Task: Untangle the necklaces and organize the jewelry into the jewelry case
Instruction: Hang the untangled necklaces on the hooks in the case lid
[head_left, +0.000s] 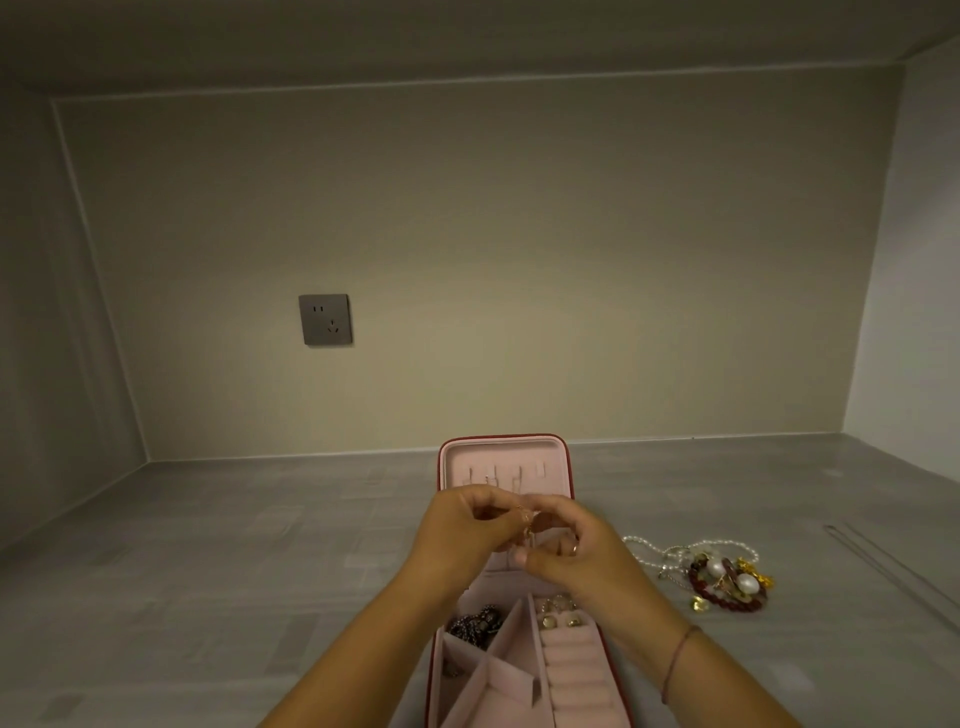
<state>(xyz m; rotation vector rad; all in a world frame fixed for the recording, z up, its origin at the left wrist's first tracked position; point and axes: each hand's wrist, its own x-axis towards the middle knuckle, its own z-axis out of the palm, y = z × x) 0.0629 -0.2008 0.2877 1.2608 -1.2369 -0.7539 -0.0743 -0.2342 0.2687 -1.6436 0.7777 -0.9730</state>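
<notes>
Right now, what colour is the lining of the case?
The lining is pale pink; head view.

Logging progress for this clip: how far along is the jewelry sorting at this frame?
Done: dark beaded piece and rings sit in the open jewelry case. In hand: left hand and right hand both pinch a small gold piece over the case. Left: tangled pile of pearls, red beads and gold bits, plus a thin chain, lie right of the case.

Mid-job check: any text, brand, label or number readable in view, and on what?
None readable.
Jewelry case: plain pink lining, no logo showing; the left hand and right hand, pinching a thin chain, hide part of its lid.
Wall socket: slots only, no marking legible.
Loose jewelry: no tags visible.
</notes>
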